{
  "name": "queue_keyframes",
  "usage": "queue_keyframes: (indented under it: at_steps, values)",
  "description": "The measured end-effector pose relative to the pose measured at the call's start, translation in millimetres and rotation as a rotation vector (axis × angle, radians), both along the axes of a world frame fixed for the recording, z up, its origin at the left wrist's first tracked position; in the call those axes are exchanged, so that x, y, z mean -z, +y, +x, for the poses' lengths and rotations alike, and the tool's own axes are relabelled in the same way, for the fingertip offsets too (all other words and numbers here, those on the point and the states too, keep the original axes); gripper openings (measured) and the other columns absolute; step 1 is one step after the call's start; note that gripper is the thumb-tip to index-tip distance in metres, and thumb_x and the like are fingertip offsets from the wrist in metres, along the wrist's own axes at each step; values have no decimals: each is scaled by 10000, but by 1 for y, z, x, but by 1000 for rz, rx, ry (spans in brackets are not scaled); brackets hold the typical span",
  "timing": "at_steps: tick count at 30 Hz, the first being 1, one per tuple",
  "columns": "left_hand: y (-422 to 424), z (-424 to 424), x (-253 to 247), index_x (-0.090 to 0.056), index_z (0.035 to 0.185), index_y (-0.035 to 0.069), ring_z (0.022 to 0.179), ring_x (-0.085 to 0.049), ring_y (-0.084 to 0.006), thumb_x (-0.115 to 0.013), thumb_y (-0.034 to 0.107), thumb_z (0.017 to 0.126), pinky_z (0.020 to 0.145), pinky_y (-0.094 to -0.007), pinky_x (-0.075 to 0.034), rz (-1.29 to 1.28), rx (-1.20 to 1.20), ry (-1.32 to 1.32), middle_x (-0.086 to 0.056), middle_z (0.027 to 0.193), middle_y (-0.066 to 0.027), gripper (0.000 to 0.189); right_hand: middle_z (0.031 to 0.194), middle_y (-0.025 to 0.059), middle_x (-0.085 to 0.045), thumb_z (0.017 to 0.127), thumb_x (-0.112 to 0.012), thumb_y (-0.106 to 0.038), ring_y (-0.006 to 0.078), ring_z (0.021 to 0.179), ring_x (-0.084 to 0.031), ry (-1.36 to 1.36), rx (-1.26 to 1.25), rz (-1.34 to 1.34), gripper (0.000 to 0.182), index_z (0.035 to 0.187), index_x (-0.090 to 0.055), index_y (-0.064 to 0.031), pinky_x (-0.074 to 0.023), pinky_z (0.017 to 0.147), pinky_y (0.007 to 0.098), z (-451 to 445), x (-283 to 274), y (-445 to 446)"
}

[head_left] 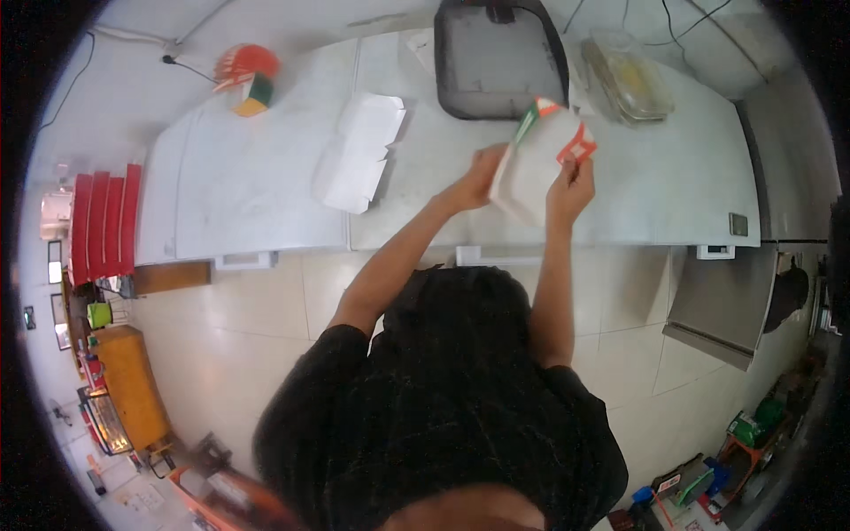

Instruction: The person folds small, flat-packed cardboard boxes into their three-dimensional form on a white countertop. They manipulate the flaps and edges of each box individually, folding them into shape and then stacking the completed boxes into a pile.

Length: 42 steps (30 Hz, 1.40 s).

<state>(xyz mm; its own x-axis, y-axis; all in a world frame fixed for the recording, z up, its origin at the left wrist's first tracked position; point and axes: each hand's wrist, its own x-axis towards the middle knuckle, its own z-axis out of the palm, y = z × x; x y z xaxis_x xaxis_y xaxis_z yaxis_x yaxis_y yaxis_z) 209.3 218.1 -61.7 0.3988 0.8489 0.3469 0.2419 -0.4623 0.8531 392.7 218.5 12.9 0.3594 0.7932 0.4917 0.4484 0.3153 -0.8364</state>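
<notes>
Between my two hands, above a pale chest-like counter [425, 226], is a cardboard food box [541, 166] that is partly unfolded, white inside with orange and green printing on its flaps. My left hand [488, 176] grips its left side, fingers hidden behind the card. At the upper right, my right hand [572, 189] pinches an orange-printed flap between thumb and fingers. To the left a flat white cardboard blank [362, 152] with notched edges lies on the counter. The held box is slightly blurred.
A grey, dark-rimmed plastic tray or lid [501, 66] lies at the back. Clear plastic containers [627, 79] are stacked right of it. Back left are a green and yellow carton [254, 96] and red-orange stacked packaging [249, 63]. White handles [498, 255] project from the counter's front.
</notes>
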Motion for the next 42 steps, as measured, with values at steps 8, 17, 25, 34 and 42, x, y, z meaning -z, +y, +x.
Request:
queue_keyframes:
  at_steps: [8, 17, 25, 34, 42]
  values:
    - [-7, 1, -1, -237, 1524, 83, 1402, -294, -346, -782, 207, 790, 1150, -435, -170, 41, -29, 21, -322, 1535, -171, 924, 713, 55, -562, 948, -652, -218, 168, 630, -495, 70, 80, -37, 255, 831, -580, -3, -411, 612, 307, 0, -1, 6]
    - [-8, -5, -7, -342, 1452, 29, 1352, -342, -385, -786, 233, 765, 1142, -469, -246, -46, -26, 204, -427, 1425, -196, 843, 751, -4, -563, 960, -645, -207, 79, 700, -471, 294, -82, -100, 232, 870, -612, 5, -423, 654, 251, 4, 15, 19]
    - [-11, -6, -32, -263, 1500, 81, 1338, -344, -431, -818, 262, 735, 1141, -495, -291, 21, 23, 161, -367, 1464, -204, 962, 771, 97, -580, 901, -685, -153, 215, 655, -526, -196, -5, 96, 144, 894, -627, -23, -435, 604, 337, 13, 12, 27]
    - [-19, -3, -25, -100, 1549, 75, 1420, -221, -418, -868, 355, 668, 1171, -489, -259, -202, 27, 102, -246, 1541, -207, 1202, 796, 110, -531, 890, -700, -205, 290, 676, -546, -248, 41, 107, 224, 874, -579, -18, -431, 603, 413, 9, 10, 25]
    - [-14, -5, -16, -39, 1554, 64, 1455, -167, -392, -798, 399, 761, 1191, -475, -208, -252, 45, 139, -173, 1567, -224, 1148, 811, 114, -534, 876, -718, -249, 305, 687, -560, -330, 109, 153, 259, 887, -566, -39, -440, 592, 430, 2, 15, 24]
